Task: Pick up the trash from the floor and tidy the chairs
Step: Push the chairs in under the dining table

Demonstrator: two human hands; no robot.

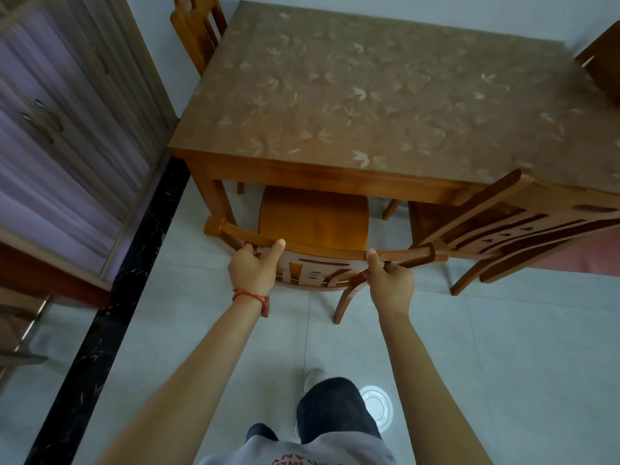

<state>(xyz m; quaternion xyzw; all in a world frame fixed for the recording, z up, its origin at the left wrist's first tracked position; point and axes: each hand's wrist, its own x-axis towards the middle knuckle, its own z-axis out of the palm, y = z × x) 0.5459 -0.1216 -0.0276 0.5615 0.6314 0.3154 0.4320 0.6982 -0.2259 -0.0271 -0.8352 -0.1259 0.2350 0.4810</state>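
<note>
Both hands hold the top rail of a wooden chair (pixel 313 226). The left hand (pixel 253 270) grips the rail near its left end, thumb up on top. The right hand (pixel 391 280) grips it near the right end. The hands are apart, one on each side. The chair's seat is partly under the table (pixel 369 105). A second chair (pixel 510 229) stands just beside it on the right, tilted against the table's corner. A third chair (pixel 198 25) is at the far left side. The floor (pixel 503 364) is pale tile.

Head camera, steeply downward, close over table (pixel 385 95).
</note>
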